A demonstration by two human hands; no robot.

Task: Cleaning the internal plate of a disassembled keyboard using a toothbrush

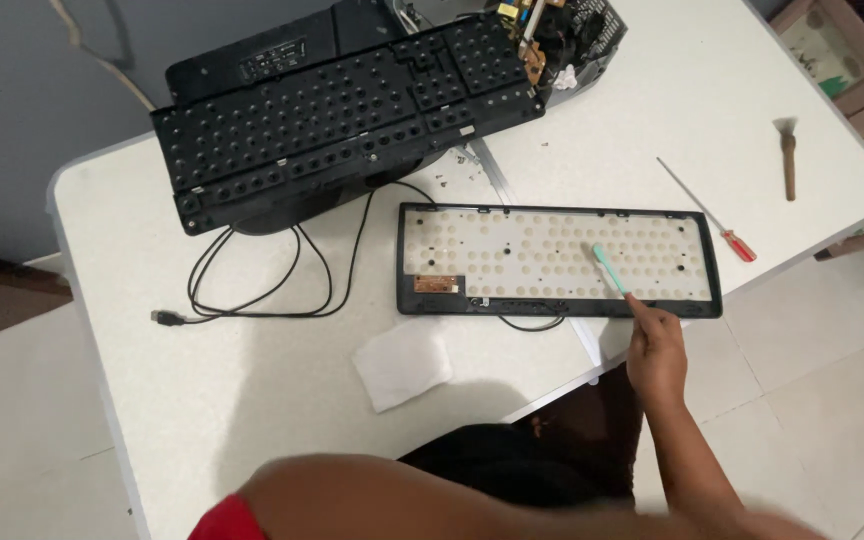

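One right hand [655,352] pinches a teal toothbrush [610,270] in its fingers [642,305], bristles on the keyboard base [552,258].

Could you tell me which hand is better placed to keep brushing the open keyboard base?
Right: the right hand holds the teal toothbrush on the keyboard base. No left hand shows.

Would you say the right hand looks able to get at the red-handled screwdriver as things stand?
Probably yes: the right hand holds a teal brush, but the screwdriver lies in the open on the table, with nothing between.
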